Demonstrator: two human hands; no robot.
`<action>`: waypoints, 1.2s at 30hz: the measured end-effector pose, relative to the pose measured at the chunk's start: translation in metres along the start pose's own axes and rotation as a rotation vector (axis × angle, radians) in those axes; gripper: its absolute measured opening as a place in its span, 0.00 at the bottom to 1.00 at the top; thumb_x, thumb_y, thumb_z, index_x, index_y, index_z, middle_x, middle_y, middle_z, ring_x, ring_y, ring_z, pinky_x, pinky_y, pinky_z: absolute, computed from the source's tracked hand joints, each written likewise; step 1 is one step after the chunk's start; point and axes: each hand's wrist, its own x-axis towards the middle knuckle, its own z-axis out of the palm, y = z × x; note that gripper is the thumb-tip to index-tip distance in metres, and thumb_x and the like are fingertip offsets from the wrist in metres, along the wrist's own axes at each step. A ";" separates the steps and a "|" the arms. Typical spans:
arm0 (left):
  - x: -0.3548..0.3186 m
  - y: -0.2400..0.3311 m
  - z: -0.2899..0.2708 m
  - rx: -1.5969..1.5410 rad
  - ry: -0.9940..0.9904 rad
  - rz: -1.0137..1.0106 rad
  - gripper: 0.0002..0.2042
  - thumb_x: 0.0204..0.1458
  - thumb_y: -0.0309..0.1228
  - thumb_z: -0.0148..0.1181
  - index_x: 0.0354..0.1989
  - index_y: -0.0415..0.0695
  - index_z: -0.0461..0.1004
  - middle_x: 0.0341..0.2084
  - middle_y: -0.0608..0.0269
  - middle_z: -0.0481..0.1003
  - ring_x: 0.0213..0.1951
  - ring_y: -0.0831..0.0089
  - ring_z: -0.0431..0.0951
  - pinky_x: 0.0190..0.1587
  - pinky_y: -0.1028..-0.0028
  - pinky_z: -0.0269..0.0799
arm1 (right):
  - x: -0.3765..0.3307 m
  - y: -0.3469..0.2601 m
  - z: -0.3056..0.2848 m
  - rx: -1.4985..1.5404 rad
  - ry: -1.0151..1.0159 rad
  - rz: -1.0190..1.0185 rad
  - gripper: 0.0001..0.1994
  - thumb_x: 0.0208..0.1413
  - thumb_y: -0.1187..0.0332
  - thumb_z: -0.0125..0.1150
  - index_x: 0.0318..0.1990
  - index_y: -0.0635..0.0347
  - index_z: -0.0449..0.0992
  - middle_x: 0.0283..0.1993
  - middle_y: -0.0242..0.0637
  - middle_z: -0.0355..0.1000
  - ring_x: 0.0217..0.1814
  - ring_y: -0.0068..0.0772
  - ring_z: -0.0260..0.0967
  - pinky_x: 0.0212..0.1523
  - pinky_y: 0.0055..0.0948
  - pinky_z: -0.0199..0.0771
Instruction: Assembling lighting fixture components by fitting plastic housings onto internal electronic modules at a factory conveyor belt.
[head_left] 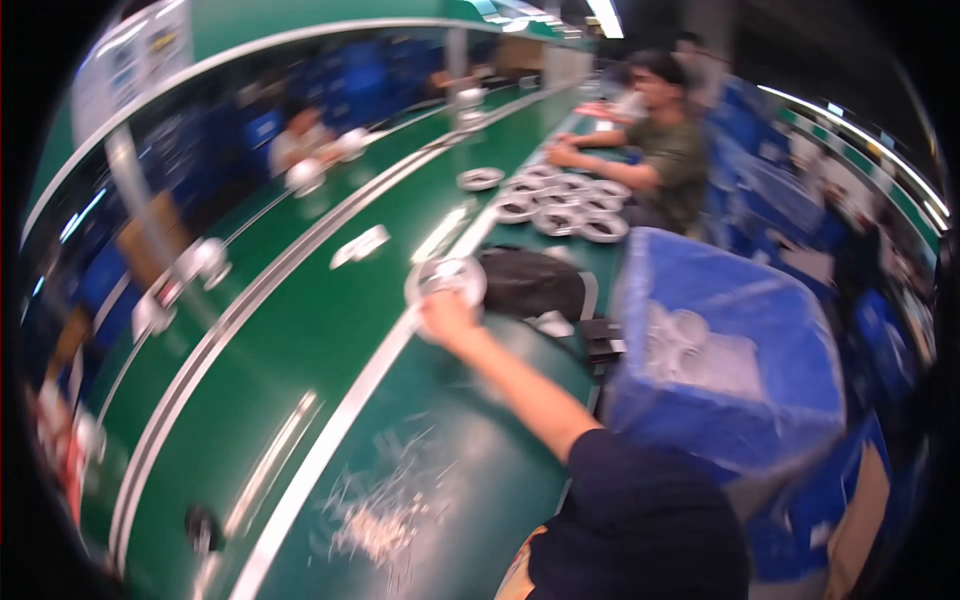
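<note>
Where the right hand (447, 315) meets a white ring (470, 282) over the left edge of the worktop (440, 390), blur's too heavy to tell grip; left hand out of my sight, can't tell.

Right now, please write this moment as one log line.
Right hand: at white round part, grip blurred; Left hand: not in view; white scraps: on green tabletop

Green conveyor (320, 315): metal post (141, 185) stands left of it, blurred blue crates (365, 75) too; ceiling light (606, 18) glows above its far end.
</note>
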 end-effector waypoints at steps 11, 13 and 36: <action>0.009 -0.008 -0.035 -0.008 -0.126 0.012 0.18 0.49 0.33 0.49 0.46 0.37 0.60 0.28 0.45 0.72 0.31 0.55 0.73 0.34 0.56 0.68 | -0.007 0.001 -0.020 -0.025 -0.006 -0.041 0.09 0.37 0.65 0.60 0.25 0.60 0.75 0.25 0.47 0.70 0.32 0.47 0.69 0.34 0.40 0.68; 0.004 -0.002 -0.036 0.037 -0.105 0.004 0.21 0.49 0.34 0.51 0.48 0.35 0.58 0.28 0.43 0.72 0.30 0.53 0.74 0.33 0.56 0.69 | -0.005 0.004 -0.027 -0.012 -0.053 -0.055 0.10 0.36 0.63 0.62 0.25 0.59 0.75 0.26 0.45 0.70 0.32 0.44 0.69 0.35 0.39 0.68; -0.256 -0.016 -0.417 2.053 1.064 -1.669 0.29 0.43 0.35 0.53 0.56 0.44 0.54 0.50 0.43 0.59 0.51 0.46 0.59 0.53 0.58 0.56 | -0.243 0.014 -0.138 -0.007 -0.500 -0.371 0.05 0.39 0.70 0.58 0.27 0.58 0.73 0.24 0.34 0.68 0.30 0.36 0.65 0.39 0.33 0.61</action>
